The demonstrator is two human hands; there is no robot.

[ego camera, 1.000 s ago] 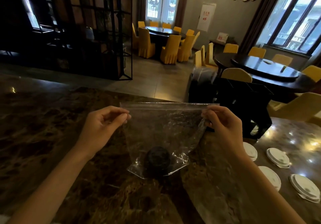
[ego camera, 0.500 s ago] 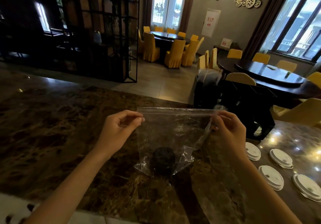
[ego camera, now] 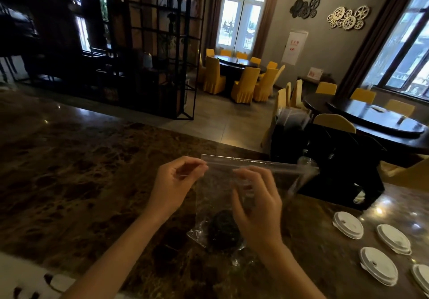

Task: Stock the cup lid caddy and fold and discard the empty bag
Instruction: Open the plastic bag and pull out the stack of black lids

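Observation:
A clear zip bag (ego camera: 218,196) hangs upright above the dark marble counter (ego camera: 81,182), with a dark round lid (ego camera: 224,231) lying in its bottom. My left hand (ego camera: 176,185) pinches the bag's top left corner. My right hand (ego camera: 257,201) is at the middle of the zip strip with its fingers around the plastic. The bag's right top corner (ego camera: 306,171) sticks out free toward the black lid caddy (ego camera: 336,159) at the counter's far edge. Several white cup lids (ego camera: 348,224) lie on the counter to the right.
The caddy holds a pale stack (ego camera: 292,115) in its back left compartment. Beyond the counter are yellow chairs (ego camera: 246,85) and dark round tables (ego camera: 376,120). A black metal shelf frame (ego camera: 160,50) stands at the left. The counter's near edge is pale (ego camera: 21,273).
My right hand has slid left from the bag's top right corner to the middle of the zip strip. The camera has tilted up and the bag sits further right.

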